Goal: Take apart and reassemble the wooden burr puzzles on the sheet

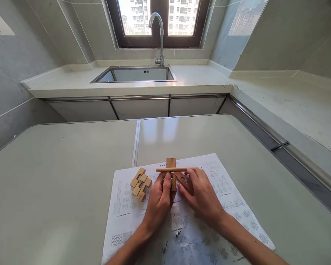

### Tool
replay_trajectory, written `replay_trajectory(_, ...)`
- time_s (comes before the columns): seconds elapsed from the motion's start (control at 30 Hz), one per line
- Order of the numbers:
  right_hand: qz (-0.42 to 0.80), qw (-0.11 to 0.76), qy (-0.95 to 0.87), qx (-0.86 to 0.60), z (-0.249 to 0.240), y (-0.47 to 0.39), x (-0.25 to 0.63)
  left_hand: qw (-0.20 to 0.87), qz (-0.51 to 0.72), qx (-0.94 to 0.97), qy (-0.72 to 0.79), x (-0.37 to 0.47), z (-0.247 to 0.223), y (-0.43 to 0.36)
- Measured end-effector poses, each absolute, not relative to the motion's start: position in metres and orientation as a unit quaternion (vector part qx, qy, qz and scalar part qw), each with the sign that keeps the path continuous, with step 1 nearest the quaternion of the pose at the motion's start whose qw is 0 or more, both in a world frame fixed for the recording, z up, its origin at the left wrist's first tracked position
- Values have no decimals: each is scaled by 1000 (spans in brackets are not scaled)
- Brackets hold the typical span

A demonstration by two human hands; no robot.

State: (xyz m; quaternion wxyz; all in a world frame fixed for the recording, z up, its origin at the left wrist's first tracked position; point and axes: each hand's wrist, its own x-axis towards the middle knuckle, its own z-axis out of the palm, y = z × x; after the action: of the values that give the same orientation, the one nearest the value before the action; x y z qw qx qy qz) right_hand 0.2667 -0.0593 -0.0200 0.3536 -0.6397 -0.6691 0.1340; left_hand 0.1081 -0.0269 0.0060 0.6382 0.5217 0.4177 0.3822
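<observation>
My left hand [159, 197] is closed around light wooden puzzle pieces, thumb on top. Among them, an upright wooden block [171, 162] points away from me, and a thin wooden bar [167, 170] lies crosswise over it. My right hand [202, 193] is closed at the bar's right end, its fingers also around a flat slotted wooden piece [182, 179]. Fingers partly hide how these pieces join. Left of my left hand, several notched wooden pieces [140, 184] lie close together on a printed sheet [220, 173], which spreads under both hands.
The sheet of small diagrams lies on a pale glossy table [71, 176] with a seam [136, 143]. Beyond the table's far edge are a white counter [193, 73], a sink [135, 74], a curved faucet [161, 40] and a window. A metal rail [256, 119] runs along the right.
</observation>
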Motion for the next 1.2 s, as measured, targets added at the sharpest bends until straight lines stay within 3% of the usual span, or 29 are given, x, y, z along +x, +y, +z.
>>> replay_trajectory(0.83, 167, 354, -679, -621, -15, -59, 266, 640, 377, 521, 420, 108, 8, -27)
replay_trajectory(1.2, 298, 465, -563, -615, -5, -61, 273, 708, 410, 386, 427, 109, 10, -20)
